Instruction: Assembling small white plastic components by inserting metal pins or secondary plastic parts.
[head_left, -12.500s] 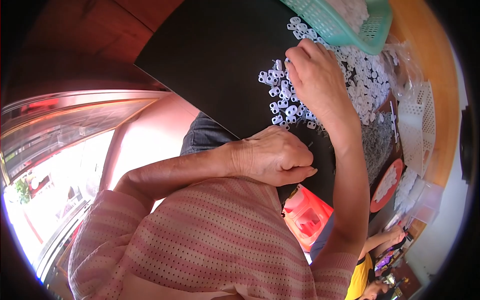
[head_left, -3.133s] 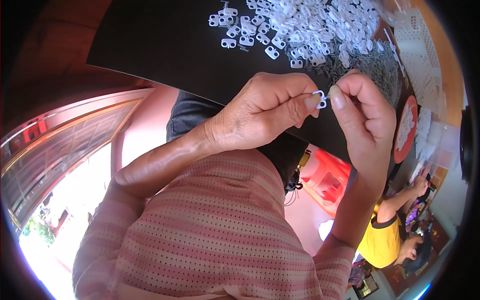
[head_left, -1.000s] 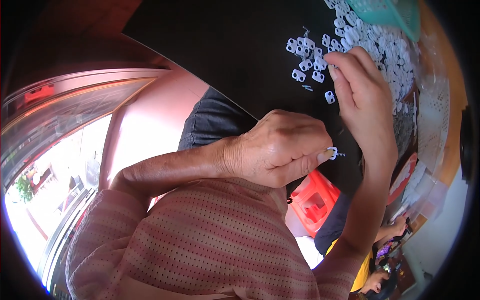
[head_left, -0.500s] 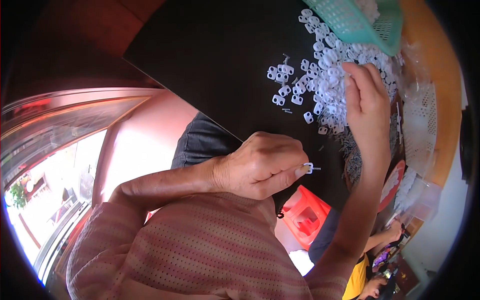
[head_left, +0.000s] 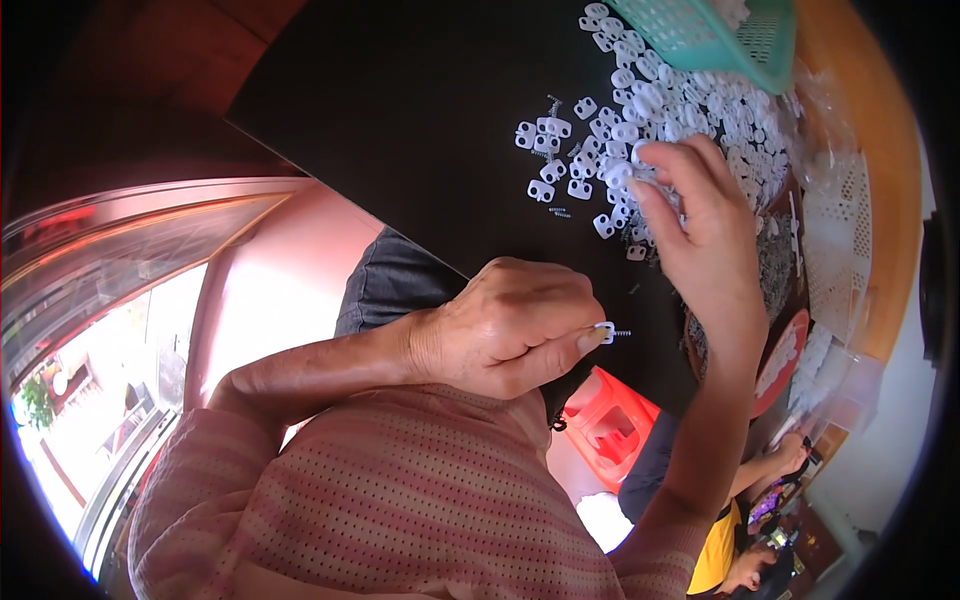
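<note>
My left hand [head_left: 520, 325] is closed, its thumb and bent forefinger pinching a small white plastic piece [head_left: 606, 332]. A thin metal spring [head_left: 623, 333] sticks out of this piece to the right. Over the pile of white plastic pieces [head_left: 735, 130], my right hand [head_left: 710, 225] reaches with thumb and forefinger apart. Their tips touch or nearly touch pieces at the pile's near left side. Left of the pile lie several loose two-holed white pieces [head_left: 553, 172] and a few springs [head_left: 559, 212] on the dark tabletop [head_left: 400, 120].
A green plastic basket [head_left: 690, 40] stands at the far right, over the pile's edge. Many grey springs [head_left: 775, 260] are heaped beside my right wrist, near a red disc [head_left: 782, 360]. Below the table is a red stool [head_left: 610, 425]. Another person in yellow [head_left: 718, 550] sits at lower right.
My right hand has moved left and slightly nearer across the pile, its thumb and forefinger now spread wider. My left hand keeps its pinch on the white piece with the spring. The whole view has shifted slightly.
</note>
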